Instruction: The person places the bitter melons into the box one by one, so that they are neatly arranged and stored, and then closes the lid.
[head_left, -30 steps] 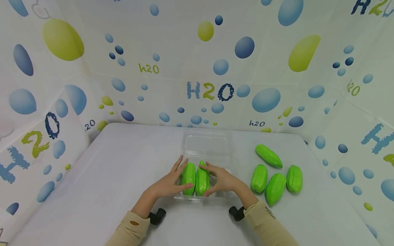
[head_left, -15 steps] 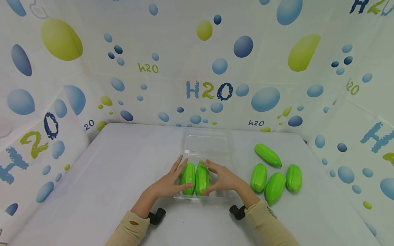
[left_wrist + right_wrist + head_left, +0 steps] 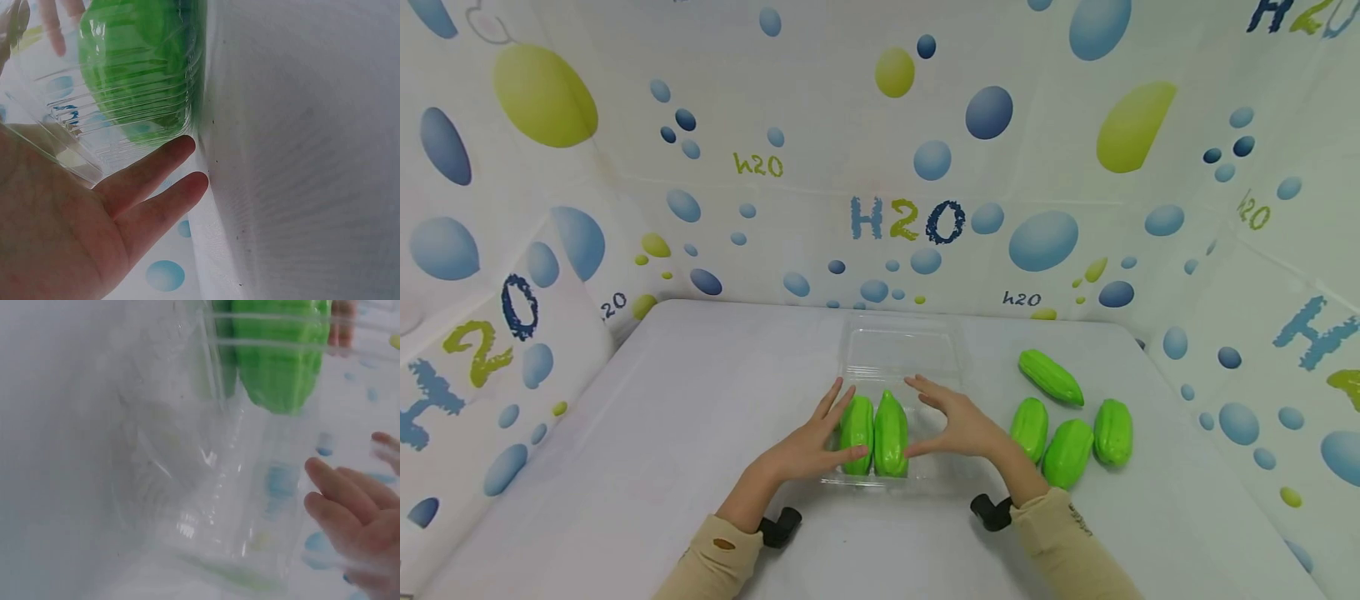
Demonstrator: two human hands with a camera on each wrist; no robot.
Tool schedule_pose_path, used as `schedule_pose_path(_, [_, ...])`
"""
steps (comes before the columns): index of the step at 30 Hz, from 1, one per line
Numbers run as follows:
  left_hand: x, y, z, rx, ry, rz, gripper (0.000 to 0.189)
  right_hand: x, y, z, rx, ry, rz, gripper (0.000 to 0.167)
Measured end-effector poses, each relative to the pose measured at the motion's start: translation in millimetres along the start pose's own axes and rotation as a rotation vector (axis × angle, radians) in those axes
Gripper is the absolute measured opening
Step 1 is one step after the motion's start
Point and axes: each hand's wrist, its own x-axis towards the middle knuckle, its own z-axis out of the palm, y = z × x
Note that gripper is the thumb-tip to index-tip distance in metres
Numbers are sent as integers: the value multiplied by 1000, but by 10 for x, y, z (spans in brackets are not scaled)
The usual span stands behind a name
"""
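Two bright green, ribbed fruits, shaped like star fruit, lie side by side in the left part of a clear plastic clamshell box point(image 3: 901, 343), its lid laid back away from me. My left hand point(image 3: 808, 450) is at the box's left side, thumb over the left green fruit point(image 3: 854, 429). In the left wrist view its straight, spread fingers point(image 3: 159, 212) lie outside the clear wall. My right hand point(image 3: 962, 423) hovers over the box's right part, fingers spread and holding nothing, thumb tip close to the right green fruit point(image 3: 891, 437).
To the right of the box several more green fruits lie on the white table point(image 3: 722, 375): one slanted fruit point(image 3: 1051, 377) at the back, a right-hand one point(image 3: 1113, 433), and a nearer one point(image 3: 1067, 454). A patterned curtain point(image 3: 805, 100) surrounds the table's back and sides.
My right hand has let go of the right green fruit and moved right, its fingers opening. The left hand keeps its place beside the box.
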Motion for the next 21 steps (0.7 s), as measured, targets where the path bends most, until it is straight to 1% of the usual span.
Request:
schedule_pose_path(5, [-4, 5, -2, -4, 3, 4, 92, -49, 14, -92, -11, 51, 2, 99])
schedule_pose_path(13, [-4, 1, 4, -5, 4, 7, 92, -150, 73, -271, 34, 138, -42, 97])
schedule_pose_path(16, [-3, -9, 4, -4, 2, 6, 92, -198, 85, -326, 44, 149, -33, 95])
schedule_pose_path(21, [2, -31, 0, -3, -2, 7, 92, -283, 91, -393, 21, 173, -1, 92])
